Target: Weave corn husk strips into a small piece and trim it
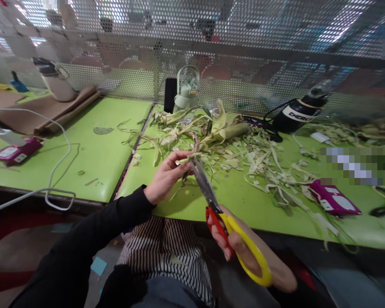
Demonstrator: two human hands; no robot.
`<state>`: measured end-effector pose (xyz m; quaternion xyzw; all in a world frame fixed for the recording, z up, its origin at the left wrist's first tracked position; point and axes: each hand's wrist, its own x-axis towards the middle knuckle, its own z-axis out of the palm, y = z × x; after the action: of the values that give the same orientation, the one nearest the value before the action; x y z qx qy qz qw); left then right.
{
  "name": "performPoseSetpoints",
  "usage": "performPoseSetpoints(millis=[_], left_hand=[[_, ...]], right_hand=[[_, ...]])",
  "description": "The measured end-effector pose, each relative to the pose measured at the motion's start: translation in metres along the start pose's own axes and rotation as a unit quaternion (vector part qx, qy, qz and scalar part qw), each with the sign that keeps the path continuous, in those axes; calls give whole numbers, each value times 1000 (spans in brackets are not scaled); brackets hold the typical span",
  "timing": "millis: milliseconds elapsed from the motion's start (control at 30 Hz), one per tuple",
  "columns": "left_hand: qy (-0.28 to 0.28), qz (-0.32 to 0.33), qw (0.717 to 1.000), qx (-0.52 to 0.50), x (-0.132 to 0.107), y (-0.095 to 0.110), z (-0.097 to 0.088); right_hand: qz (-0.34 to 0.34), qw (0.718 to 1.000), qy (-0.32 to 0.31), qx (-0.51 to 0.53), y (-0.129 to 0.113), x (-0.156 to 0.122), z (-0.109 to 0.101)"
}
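My left hand [167, 176] pinches a pale strip of corn husk [184, 161] over the near edge of the green table [93, 158]. My right hand [244, 250] grips scissors [218, 209] by their red and yellow handles, below the table edge. The grey blades point up and left, and their tips meet the husk strip beside my left fingers. A heap of corn husks and cut strips [218, 128] lies on the table just beyond the hands.
A pale green bottle [188, 90] and a black bottle [300, 113] stand at the back against a perforated metal screen [244, 64]. Purple packets lie at the left [14, 153] and right [333, 200]. A white cable [56, 167] loops over the left table. Rolled brown paper [51, 113] sits far left.
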<state>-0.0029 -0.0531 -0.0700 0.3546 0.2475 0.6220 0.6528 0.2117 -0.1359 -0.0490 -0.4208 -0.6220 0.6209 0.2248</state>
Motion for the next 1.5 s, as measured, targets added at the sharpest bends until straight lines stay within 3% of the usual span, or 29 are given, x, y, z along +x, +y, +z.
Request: performPoseSetpoints(millis=[233, 567, 900, 1067, 1267, 1400, 1500], left_hand=[[-11, 40, 999, 25, 1, -1, -2], [-39, 122, 988, 83, 1, -5, -7], [-26, 131, 987, 89, -1, -9, -7], [-24, 113, 989, 95, -2, -6, -5], [2, 12, 1000, 17, 1, -1, 0], [22, -40, 998, -40, 0, 2, 1], [34, -58, 996, -64, 0, 4, 1]], right_hand=[[29, 999, 3, -27, -13, 4, 2], [48, 997, -17, -56, -14, 0, -6], [100, 995, 23, -16, -7, 7, 1], [126, 992, 26, 6, -7, 3, 3], [-1, 996, 72, 54, 0, -3, -12], [-12, 995, 100, -7, 4, -3, -24], [2, 995, 82, -53, 10, -4, -27]])
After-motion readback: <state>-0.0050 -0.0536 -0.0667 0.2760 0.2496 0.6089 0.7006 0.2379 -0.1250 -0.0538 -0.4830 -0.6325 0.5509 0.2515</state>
